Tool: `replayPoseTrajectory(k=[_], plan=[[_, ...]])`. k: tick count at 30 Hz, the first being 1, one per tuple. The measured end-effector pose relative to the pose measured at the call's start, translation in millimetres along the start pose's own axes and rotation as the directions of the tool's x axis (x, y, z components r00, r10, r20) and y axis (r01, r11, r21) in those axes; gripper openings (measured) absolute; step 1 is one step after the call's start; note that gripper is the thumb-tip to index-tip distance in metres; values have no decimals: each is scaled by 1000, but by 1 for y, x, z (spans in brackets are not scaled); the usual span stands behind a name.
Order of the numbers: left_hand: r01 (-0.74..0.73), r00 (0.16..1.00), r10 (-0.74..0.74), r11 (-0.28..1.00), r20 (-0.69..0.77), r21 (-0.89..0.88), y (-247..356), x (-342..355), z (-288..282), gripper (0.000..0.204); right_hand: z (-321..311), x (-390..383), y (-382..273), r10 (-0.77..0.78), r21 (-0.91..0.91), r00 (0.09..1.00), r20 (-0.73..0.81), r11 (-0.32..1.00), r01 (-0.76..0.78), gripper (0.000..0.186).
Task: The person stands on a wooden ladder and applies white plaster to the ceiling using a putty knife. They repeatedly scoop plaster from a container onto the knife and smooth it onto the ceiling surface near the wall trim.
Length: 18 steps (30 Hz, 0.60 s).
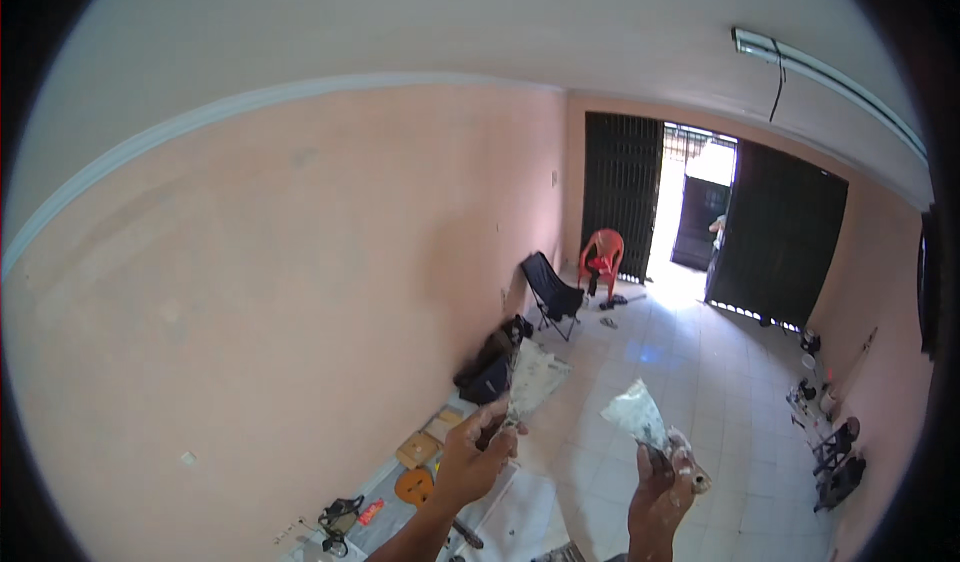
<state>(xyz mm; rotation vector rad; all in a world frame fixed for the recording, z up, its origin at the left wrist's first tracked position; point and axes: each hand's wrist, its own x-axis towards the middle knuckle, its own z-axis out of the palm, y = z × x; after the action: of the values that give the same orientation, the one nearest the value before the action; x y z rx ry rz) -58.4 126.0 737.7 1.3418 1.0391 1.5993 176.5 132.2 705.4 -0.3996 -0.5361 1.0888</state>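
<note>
Beside patchy peach wall point(330, 262), gripping whitish triangular blade point(540, 375) in left hand point(480, 459) and smeared, flared blade point(636, 412) in right hand point(660, 484), facing black folding chair point(551, 284).

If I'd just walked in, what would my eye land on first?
Probably the glaring doorway at the far end, between dark gates, with a red chair just left of it. Nearer, at the lower middle, the left hand holds up a whitish, smeared blade, and the right hand a similar one.
</note>
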Motion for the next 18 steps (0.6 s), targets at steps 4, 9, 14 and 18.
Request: replayPoseTrajectory(k=[4, 9, 14, 18], plan=[[82, 997, -82, 997, 10, 10, -26, -16, 13, 34, -5, -4, 5, 2, -105, 1000, -15, 994, -3, 39], [39, 997, -38, 999, -62, 28, -28, -18, 39, 33, 4, 7, -10, 76, -68, 995, 62, 995, -72, 32], [-2, 999, 10, 988, -53, 154, -31, -19, 48, 34, 0, 12, -10, 106, -148, 992, 69, 984, -95, 30], [-166, 981, 189, 925, -36, 342, -50, -24, 56, 35, 0, 12, -9, 134, -193, 990, 51, 974, -122, 27]])
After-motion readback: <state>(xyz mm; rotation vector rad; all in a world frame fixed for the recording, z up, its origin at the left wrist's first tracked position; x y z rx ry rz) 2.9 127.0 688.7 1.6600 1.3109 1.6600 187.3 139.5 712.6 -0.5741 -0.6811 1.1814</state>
